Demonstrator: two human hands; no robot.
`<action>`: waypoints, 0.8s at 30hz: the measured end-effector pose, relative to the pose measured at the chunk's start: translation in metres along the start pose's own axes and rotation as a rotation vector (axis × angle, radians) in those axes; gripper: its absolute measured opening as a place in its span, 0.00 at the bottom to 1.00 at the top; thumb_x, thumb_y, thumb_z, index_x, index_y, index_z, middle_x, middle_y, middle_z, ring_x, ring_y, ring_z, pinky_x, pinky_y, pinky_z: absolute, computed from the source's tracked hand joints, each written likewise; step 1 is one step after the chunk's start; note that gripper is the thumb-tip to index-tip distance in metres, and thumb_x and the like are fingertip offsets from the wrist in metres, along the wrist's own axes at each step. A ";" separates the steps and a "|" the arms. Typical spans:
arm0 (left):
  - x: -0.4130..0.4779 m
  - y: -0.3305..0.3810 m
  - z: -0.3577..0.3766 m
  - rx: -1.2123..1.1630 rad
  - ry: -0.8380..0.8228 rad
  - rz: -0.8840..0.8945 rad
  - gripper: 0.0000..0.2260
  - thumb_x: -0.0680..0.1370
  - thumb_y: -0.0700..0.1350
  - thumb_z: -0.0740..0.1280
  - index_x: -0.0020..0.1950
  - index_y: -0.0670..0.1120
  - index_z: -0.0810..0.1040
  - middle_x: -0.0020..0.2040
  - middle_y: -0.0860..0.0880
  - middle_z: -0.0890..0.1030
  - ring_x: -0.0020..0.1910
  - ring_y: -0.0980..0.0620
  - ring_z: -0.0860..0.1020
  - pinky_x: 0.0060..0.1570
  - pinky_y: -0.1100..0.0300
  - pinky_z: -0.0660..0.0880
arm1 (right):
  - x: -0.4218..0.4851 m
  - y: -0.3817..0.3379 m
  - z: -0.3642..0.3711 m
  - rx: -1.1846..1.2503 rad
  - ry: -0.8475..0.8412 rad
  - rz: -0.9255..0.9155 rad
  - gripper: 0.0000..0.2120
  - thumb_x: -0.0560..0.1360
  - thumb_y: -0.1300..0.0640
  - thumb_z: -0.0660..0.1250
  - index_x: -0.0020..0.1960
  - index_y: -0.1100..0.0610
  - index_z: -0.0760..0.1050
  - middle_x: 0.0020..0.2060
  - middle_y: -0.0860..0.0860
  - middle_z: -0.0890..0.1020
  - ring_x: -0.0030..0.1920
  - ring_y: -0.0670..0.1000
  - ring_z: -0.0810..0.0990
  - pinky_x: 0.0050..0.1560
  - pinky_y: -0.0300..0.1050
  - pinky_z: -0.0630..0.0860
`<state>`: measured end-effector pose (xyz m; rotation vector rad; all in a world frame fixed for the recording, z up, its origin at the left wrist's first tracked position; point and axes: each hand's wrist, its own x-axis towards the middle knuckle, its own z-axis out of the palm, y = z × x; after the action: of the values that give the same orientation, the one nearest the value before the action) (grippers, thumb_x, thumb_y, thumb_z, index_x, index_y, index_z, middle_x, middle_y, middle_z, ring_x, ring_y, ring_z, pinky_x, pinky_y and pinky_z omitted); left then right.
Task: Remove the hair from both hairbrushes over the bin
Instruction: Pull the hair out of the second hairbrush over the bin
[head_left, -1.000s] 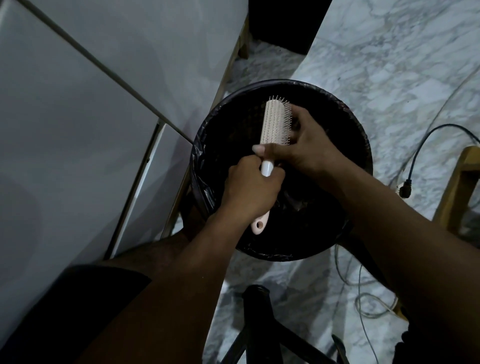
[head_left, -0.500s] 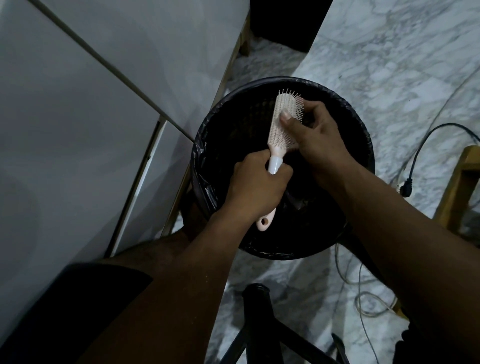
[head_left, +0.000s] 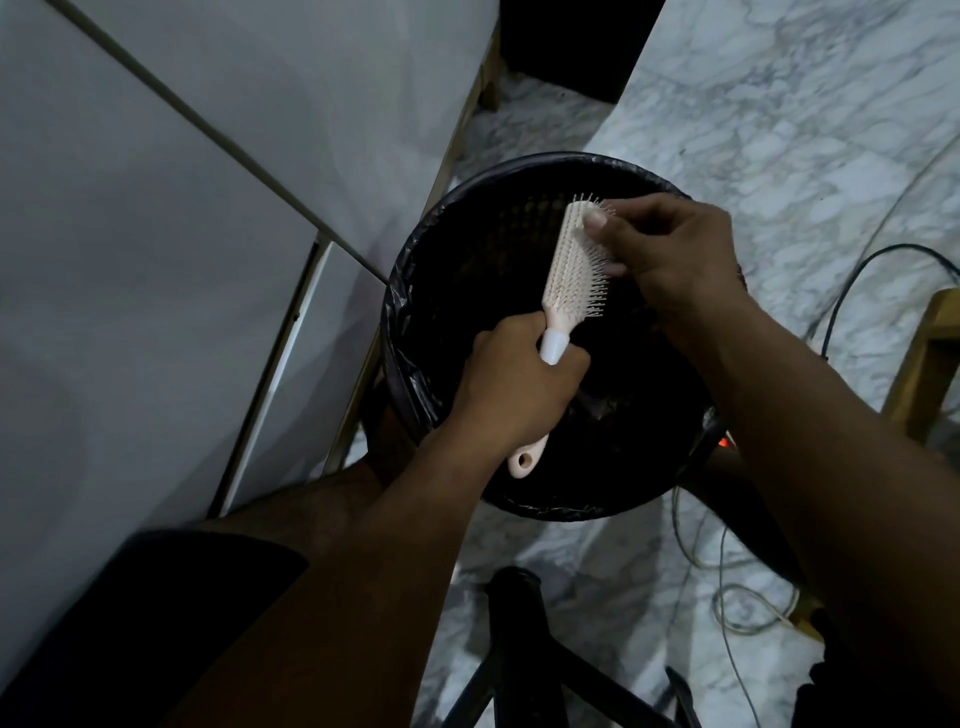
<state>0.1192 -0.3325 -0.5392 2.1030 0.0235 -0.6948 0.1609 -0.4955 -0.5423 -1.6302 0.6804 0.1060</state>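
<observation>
A pale pink hairbrush (head_left: 570, 270) with a white collar is held over a round black bin (head_left: 415, 291) lined with a black bag. My left hand (head_left: 514, 384) is closed around the brush's handle, whose looped end sticks out below my fist. My right hand (head_left: 670, 260) pinches at the bristles near the brush's far tip, thumb on top. Any hair between the fingers is too dark to make out. Only one hairbrush is in view.
A white cabinet (head_left: 156, 234) stands close on the left of the bin. Loose cables (head_left: 727, 587) lie on the marble floor to the right, beside a wooden frame (head_left: 930, 358). A black chair base (head_left: 519, 654) is below the bin.
My right hand has slid from the base of the bristles up to the brush's far tip. The brush has tilted slightly to the right. My left hand has kept its grip.
</observation>
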 end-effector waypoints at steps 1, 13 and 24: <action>-0.001 0.000 0.001 -0.009 0.000 0.012 0.11 0.75 0.47 0.69 0.37 0.42 0.75 0.29 0.51 0.78 0.26 0.56 0.75 0.26 0.62 0.71 | 0.001 -0.001 -0.001 0.011 0.036 -0.019 0.07 0.72 0.55 0.78 0.46 0.59 0.83 0.38 0.51 0.86 0.39 0.46 0.85 0.44 0.44 0.83; 0.002 -0.002 0.001 -0.068 0.000 -0.008 0.11 0.76 0.47 0.68 0.37 0.42 0.74 0.28 0.53 0.76 0.26 0.56 0.74 0.28 0.61 0.70 | -0.005 -0.005 0.003 0.216 -0.025 0.079 0.09 0.76 0.52 0.74 0.52 0.52 0.77 0.43 0.50 0.84 0.34 0.42 0.82 0.32 0.37 0.77; 0.001 -0.002 0.001 -0.041 -0.053 0.032 0.11 0.75 0.48 0.68 0.39 0.41 0.75 0.28 0.52 0.77 0.26 0.57 0.74 0.27 0.61 0.71 | -0.001 0.003 0.002 0.076 0.174 -0.006 0.11 0.77 0.52 0.73 0.36 0.53 0.79 0.27 0.41 0.80 0.28 0.38 0.77 0.34 0.35 0.75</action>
<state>0.1185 -0.3324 -0.5415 2.0406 -0.0257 -0.7248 0.1596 -0.4939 -0.5447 -1.5802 0.8026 -0.0667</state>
